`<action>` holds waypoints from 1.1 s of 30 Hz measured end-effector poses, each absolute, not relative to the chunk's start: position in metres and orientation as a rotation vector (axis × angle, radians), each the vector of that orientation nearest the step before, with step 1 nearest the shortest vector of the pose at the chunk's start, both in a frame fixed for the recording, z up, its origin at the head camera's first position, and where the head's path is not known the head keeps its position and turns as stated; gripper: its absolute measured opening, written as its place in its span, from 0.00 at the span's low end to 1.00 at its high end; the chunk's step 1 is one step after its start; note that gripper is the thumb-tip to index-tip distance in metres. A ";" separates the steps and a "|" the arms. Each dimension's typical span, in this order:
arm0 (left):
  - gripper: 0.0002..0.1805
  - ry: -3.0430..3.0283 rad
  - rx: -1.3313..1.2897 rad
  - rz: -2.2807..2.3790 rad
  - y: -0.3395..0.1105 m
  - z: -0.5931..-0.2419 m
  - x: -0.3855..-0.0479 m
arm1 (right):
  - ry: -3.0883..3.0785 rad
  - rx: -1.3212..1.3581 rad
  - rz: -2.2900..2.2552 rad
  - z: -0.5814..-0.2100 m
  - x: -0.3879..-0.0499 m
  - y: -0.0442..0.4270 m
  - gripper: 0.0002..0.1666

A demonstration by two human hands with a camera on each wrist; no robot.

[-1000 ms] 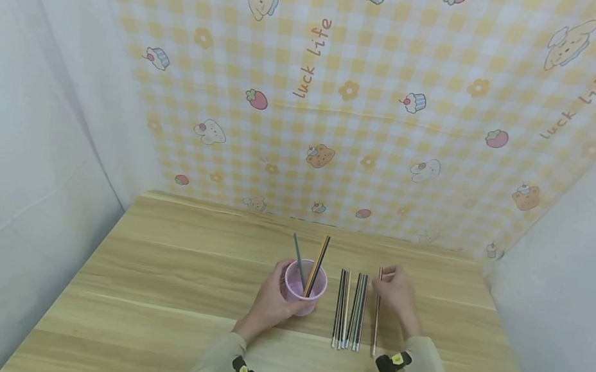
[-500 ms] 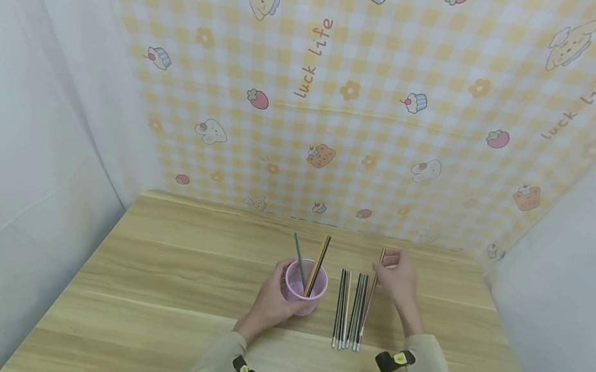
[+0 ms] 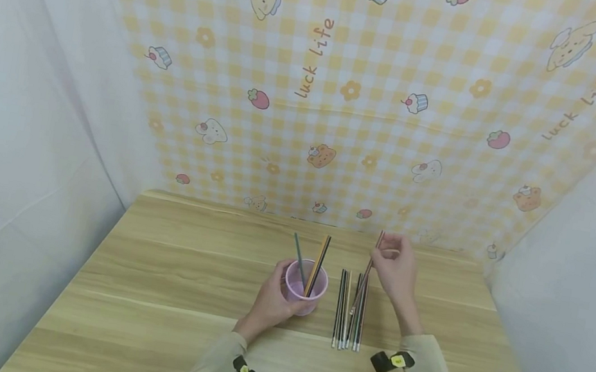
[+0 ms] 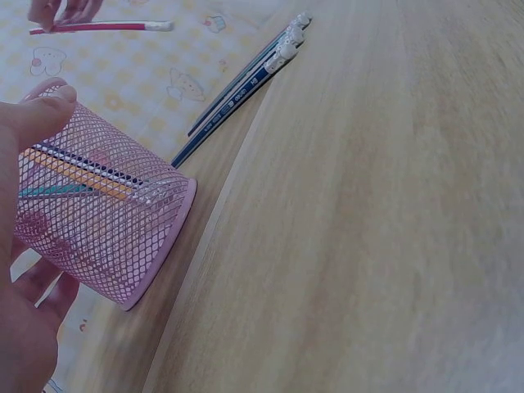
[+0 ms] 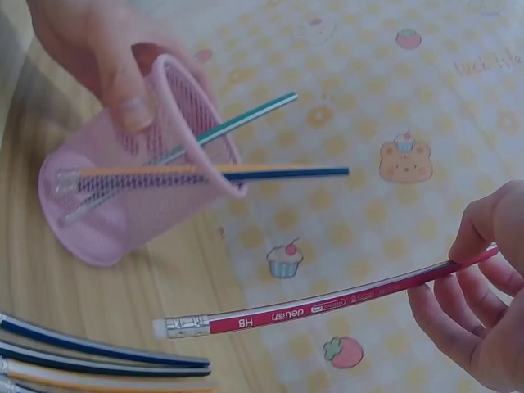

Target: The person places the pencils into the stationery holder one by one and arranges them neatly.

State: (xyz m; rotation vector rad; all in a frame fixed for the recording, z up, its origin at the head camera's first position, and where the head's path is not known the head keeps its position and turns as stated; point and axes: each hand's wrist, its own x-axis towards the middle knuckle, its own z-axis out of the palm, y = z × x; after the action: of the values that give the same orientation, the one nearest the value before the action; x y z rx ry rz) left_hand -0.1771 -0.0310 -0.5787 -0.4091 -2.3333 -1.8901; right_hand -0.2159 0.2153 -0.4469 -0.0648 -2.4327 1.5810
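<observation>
My left hand grips a pink mesh pencil cup round its side, and the cup stands upright on the table. Inside it lean a green pencil, a yellow pencil and a dark blue pencil. Between thumb and fingers my right hand pinches a red pencil near one end. Its white eraser points down and toward the cup, above the row of pencils on the table. Both ends of the red pencil are free of the cup.
Several pencils lie side by side on the wooden table, just right of the cup, erasers toward the person. A yellow checked cloth with cartoon prints hangs behind the table. White sheets flank both sides.
My right hand has lifted the red pencil off the table and carried it up and leftward, so its eraser end now hangs over the row. The left hand and cup have stayed put.
</observation>
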 end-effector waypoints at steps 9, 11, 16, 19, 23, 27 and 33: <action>0.51 -2.344 -0.411 -1.874 -0.032 -0.580 -0.177 | -2.269 0.055 1.644 -0.424 -0.215 0.197 0.21; 0.51 -2.339 -0.410 -1.882 -0.032 -0.580 -0.177 | -2.232 0.079 1.647 -0.419 -0.214 0.192 0.20; 0.51 -2.311 -0.412 -1.910 -0.030 -0.580 -0.177 | -2.129 0.186 1.596 -0.397 -0.207 0.174 0.20; 0.52 -2.297 -0.415 -1.922 -0.029 -0.579 -0.176 | -2.080 0.232 1.603 -0.385 -0.202 0.163 0.19; 0.52 -2.299 -0.415 -1.926 -0.027 -0.568 -0.171 | -2.073 0.248 1.660 -0.382 -0.201 0.154 0.19; 0.49 -2.290 -0.431 -1.937 -0.028 -0.550 -0.164 | -2.097 0.276 1.658 -0.389 -0.202 0.147 0.20; 0.51 -2.282 -0.428 -1.929 -0.029 -0.568 -0.171 | -2.130 0.289 1.675 -0.416 -0.209 0.143 0.19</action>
State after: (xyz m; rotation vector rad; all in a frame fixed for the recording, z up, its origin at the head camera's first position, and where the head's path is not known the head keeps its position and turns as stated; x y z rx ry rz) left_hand -0.1710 -0.0285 -0.5680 -0.4275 -2.2817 -1.9293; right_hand -0.2091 0.1435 -0.4164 0.2892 -2.1300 1.6753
